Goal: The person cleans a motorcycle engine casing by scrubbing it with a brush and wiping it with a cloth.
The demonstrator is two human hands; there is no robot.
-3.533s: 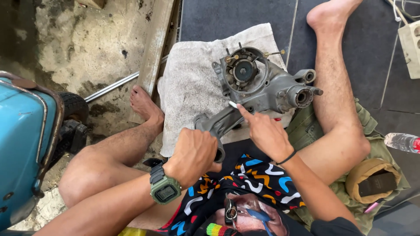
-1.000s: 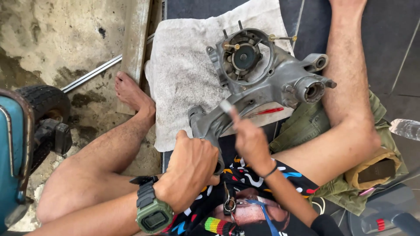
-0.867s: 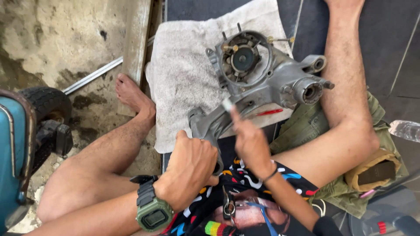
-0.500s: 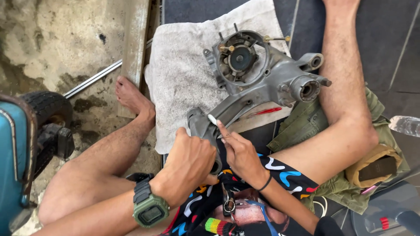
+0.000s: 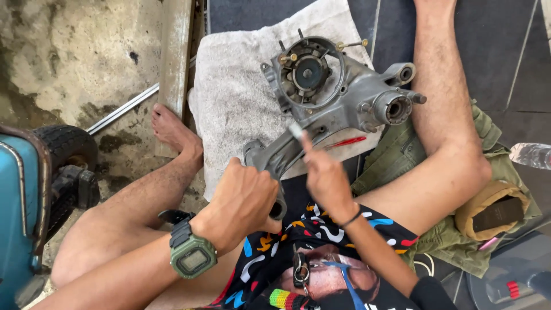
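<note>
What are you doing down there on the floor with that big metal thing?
A person sits on the floor with legs spread around a grey metal engine casing that lies on a pale towel. The left hand grips the casing's long arm near the person's lap. The right hand holds a small pale-tipped tool against the casing's side. A blue scooter stands at the left, and an olive cloth lies under the right leg.
</note>
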